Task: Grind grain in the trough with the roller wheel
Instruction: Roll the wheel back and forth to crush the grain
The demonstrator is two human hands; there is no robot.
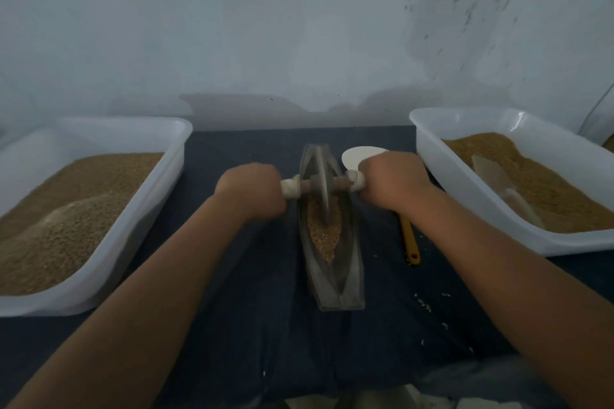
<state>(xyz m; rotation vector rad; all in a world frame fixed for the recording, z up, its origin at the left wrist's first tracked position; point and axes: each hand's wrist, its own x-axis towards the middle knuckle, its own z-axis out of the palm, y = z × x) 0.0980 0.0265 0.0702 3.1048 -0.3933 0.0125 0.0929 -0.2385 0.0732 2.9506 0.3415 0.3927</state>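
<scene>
A long, boat-shaped metal trough (349, 279) lies lengthwise on the dark cloth in front of me. Tan grain (324, 232) fills its middle groove. The metal roller wheel (321, 183) stands upright in the groove, in the far half of the trough, with an axle handle through it. My left hand (251, 188) grips the left end of the handle, which is wrapped in white. My right hand (392, 176) grips the right end. Both arms are stretched forward.
A white plastic tub (166, 176) of grain stands at the left. Another white tub (428, 143) at the right holds grain and a pale scoop (495, 176). A white spoon with a yellow handle (408, 236) lies right of the trough. Loose grains (425, 304) dot the cloth. A wall rises close behind.
</scene>
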